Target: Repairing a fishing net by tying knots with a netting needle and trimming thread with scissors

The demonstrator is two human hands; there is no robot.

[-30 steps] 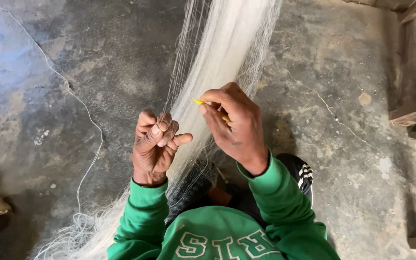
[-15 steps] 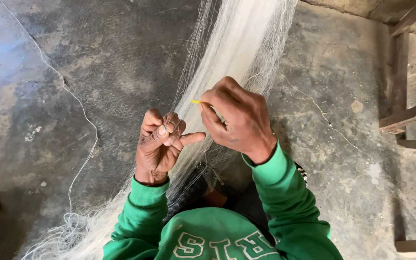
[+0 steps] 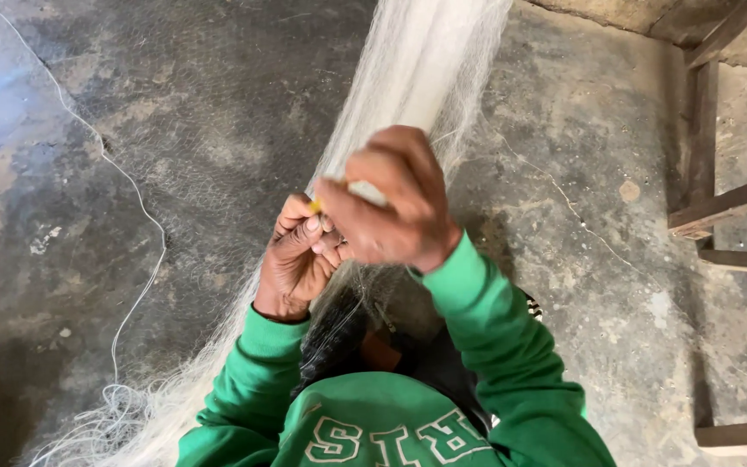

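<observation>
A long white fishing net (image 3: 408, 78) runs from the top of the view down past my lap to the lower left. My left hand (image 3: 297, 259) is closed on strands of the net, fingers curled. My right hand (image 3: 391, 203) sits just above and right of it, pinching a small yellow netting needle (image 3: 315, 206) whose tip pokes out at the left hand's fingers. The two hands touch. Green sleeves cover both arms.
A thin white cord (image 3: 136, 203) snakes over the grey concrete floor (image 3: 157, 112) at the left and ends in a loose tangle (image 3: 105, 415). A wooden frame (image 3: 719, 207) stands at the right edge.
My right hand has moved left and down with the yellow needle until it meets my left hand. The left forefinger, earlier stretched out, is now curled in.
</observation>
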